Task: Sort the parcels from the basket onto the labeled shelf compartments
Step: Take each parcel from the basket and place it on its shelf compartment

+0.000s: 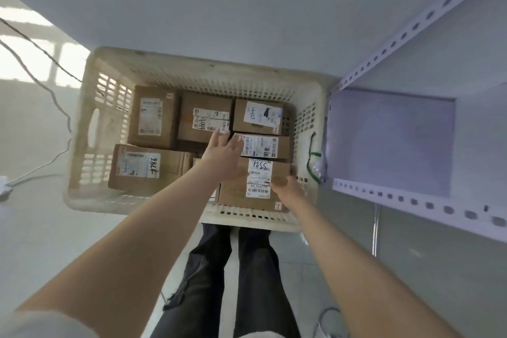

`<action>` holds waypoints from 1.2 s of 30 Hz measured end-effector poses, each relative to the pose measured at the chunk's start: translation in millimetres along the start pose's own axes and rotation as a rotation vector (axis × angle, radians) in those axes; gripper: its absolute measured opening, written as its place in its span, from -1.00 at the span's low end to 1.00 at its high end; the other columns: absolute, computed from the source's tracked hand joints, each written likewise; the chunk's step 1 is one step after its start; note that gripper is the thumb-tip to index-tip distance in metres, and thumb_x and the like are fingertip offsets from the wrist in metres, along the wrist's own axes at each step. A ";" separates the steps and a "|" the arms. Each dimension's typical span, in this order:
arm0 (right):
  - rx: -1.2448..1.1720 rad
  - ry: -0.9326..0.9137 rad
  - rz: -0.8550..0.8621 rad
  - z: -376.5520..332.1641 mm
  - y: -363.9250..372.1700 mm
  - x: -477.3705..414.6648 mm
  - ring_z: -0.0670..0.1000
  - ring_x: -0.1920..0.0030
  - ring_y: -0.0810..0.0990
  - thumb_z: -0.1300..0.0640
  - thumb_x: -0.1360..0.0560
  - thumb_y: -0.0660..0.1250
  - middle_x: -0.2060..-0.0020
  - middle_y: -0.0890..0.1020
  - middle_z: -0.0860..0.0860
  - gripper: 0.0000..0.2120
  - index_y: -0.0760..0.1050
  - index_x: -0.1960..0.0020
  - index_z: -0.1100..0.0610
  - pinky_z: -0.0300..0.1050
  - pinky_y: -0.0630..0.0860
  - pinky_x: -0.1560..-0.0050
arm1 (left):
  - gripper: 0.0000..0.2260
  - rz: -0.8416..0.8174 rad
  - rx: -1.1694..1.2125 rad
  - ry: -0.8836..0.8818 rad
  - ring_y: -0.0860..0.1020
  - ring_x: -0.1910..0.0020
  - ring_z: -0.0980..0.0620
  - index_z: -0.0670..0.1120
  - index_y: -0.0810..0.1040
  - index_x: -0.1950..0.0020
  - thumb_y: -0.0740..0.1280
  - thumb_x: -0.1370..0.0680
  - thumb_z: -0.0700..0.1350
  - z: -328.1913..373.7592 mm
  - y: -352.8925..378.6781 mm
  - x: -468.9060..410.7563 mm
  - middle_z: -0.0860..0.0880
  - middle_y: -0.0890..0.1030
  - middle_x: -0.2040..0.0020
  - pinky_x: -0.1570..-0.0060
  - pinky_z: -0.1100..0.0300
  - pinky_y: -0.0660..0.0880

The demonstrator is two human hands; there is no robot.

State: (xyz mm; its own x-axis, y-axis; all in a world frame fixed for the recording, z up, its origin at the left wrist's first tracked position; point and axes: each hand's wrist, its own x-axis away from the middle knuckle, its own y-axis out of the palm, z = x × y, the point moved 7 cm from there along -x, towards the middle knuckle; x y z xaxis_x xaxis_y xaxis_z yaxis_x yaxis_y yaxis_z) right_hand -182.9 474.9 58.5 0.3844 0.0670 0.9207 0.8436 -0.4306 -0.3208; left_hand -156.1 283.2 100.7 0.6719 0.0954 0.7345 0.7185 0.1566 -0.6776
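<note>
Both bare forearms reach forward from 6 o'clock into one cream slotted basket (192, 63) standing on the floor. The left hand (225, 155) is held flat, palm down, fingers straight and together pointing to 12 o'clock, thumb spread toward 2 o'clock; this grip is fully open and holds nothing. The right hand (289, 188) is at the right edge of the near-right parcel (236, 195), fingers curled down over that edge and thumb on the top face, so this grip holds the parcel; the fingertips below the edge are hidden. Six cardboard parcels are plainly counted in the basket, each with a white label: three in the far row, the far-left parcel (153, 90), far-middle parcel (204, 104) and far-right parcel (241, 118); one mid-right parcel (284, 147); one near-left parcel (170, 170); and the near-right parcel. A further box edge shows under the left wrist, too hidden to count. The near-right parcel lies between the two hands, the left palm over its 10 o'clock corner, the right hand at its 3 o'clock side. The left fingertips overlap the far-middle parcel's label. One white slotted-steel shelf (384, 192) stands at 3 o'clock, just beside the basket.
</note>
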 end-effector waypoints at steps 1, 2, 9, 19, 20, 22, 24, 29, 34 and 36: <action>-0.015 0.009 0.018 6.3 3.9 -8.6 0.13 -0.44 0.35 -0.03 -0.57 0.31 -0.50 0.30 0.07 -0.32 0.11 -0.57 0.12 0.01 0.38 -0.35 | -0.19 -0.005 0.008 0.021 -0.13 -0.57 -0.15 -0.12 -0.11 -0.59 0.10 -0.55 0.34 2.4 8.4 -11.4 -0.12 -0.04 -0.59 -0.50 -0.16 -0.20; -0.033 0.011 0.041 13.6 8.1 -20.1 0.11 -0.39 0.42 -0.05 -0.55 0.33 -0.47 0.36 0.04 -0.34 0.16 -0.55 0.10 0.00 0.42 -0.33 | -0.17 -0.012 0.015 0.046 -0.11 -0.57 -0.15 -0.12 -0.11 -0.59 0.13 -0.54 0.33 4.8 16.7 -22.9 -0.13 -0.04 -0.59 -0.51 -0.15 -0.17; -0.030 0.083 0.131 53.9 26.8 -68.6 0.04 -0.13 0.58 -0.03 -0.57 0.31 -0.35 0.46 0.12 -0.26 0.02 -0.58 0.19 -0.25 0.46 0.14 | -0.11 -0.075 0.088 0.111 -0.07 -0.57 -0.15 -0.13 -0.15 -0.58 0.26 -0.52 0.28 12.5 71.3 -97.5 -0.15 -0.07 -0.59 -0.52 -0.12 -0.05; -0.348 0.101 0.086 70.0 45.9 -114.6 0.13 -0.40 0.41 -0.21 -0.38 0.46 -0.44 0.40 0.02 -0.08 0.12 -0.55 0.09 0.15 0.40 -0.36 | 0.01 -0.228 0.302 0.184 0.31 -0.46 -0.09 0.03 0.01 -0.58 0.51 -0.32 0.25 40.3 110.6 -146.7 0.00 0.29 -0.52 -0.35 -0.08 0.37; -0.367 0.112 0.069 71.0 46.4 -116.2 0.13 -0.40 0.41 -0.21 -0.36 0.48 -0.44 0.41 0.01 -0.07 0.13 -0.55 0.08 0.16 0.40 -0.37 | 0.01 -0.243 0.326 0.171 0.32 -0.46 -0.08 0.03 0.02 -0.58 0.52 -0.31 0.24 38.6 112.1 -147.9 0.02 0.30 -0.51 -0.34 -0.08 0.37; -0.406 0.106 0.053 69.7 45.8 -119.5 0.11 -0.36 0.46 -0.13 -0.37 0.50 -0.40 0.46 0.01 -0.17 0.22 -0.51 0.07 0.16 0.40 -0.36 | 0.00 -0.271 0.338 0.156 0.32 -0.46 -0.08 0.04 0.06 -0.58 0.53 -0.29 0.24 35.7 114.6 -150.6 0.03 0.32 -0.50 -0.34 -0.08 0.35; -0.429 0.093 0.074 69.0 42.3 -120.7 0.12 -0.34 0.48 -0.04 -0.42 0.49 -0.36 0.50 0.02 -0.28 0.29 -0.47 0.10 0.13 0.41 -0.36 | -0.03 -0.271 0.337 0.154 0.34 -0.44 -0.08 0.05 0.11 -0.56 0.53 -0.29 0.24 34.6 116.0 -152.7 0.03 0.35 -0.49 -0.34 -0.09 0.36; -0.436 0.016 0.117 59.4 35.0 -122.1 0.10 -0.27 0.54 0.06 -0.47 0.45 -0.28 0.57 0.04 -0.48 0.41 -0.38 0.14 0.05 0.48 -0.28 | -0.08 -0.213 0.424 0.111 0.39 -0.40 -0.08 0.04 0.19 -0.54 0.55 -0.29 0.18 25.2 111.5 -150.9 0.02 0.41 -0.45 -0.32 -0.06 0.40; -0.247 -0.113 0.228 19.2 2.5 -123.3 0.06 -0.09 0.61 -0.01 -0.43 0.49 -0.10 0.64 0.00 -0.61 0.50 -0.20 0.08 0.06 0.56 -0.14 | -0.20 -0.081 0.642 0.019 0.50 -0.27 -0.04 0.04 0.31 -0.48 0.57 -0.31 0.09 4.9 93.5 -148.1 0.05 0.52 -0.32 -0.22 0.01 0.46; -0.209 -0.170 0.234 -0.4 -12.5 -124.0 0.08 -0.10 0.60 0.00 -0.42 0.51 -0.10 0.63 0.00 -0.58 0.50 -0.21 0.08 0.12 0.57 -0.13 | -0.24 -0.012 0.700 -0.019 0.53 -0.22 -0.01 0.06 0.33 -0.46 0.57 -0.33 0.08 -2.9 84.4 -146.1 0.08 0.55 -0.27 -0.13 0.06 0.48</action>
State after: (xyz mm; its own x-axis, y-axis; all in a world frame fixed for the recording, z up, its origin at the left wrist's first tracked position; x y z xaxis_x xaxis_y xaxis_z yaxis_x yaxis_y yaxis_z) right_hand -241.3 471.7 -51.5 0.6297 0.0858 0.7720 0.6372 -0.6256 -0.4502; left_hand -193.1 279.7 -63.9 0.6569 0.1057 0.7466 0.4370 0.7535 -0.4912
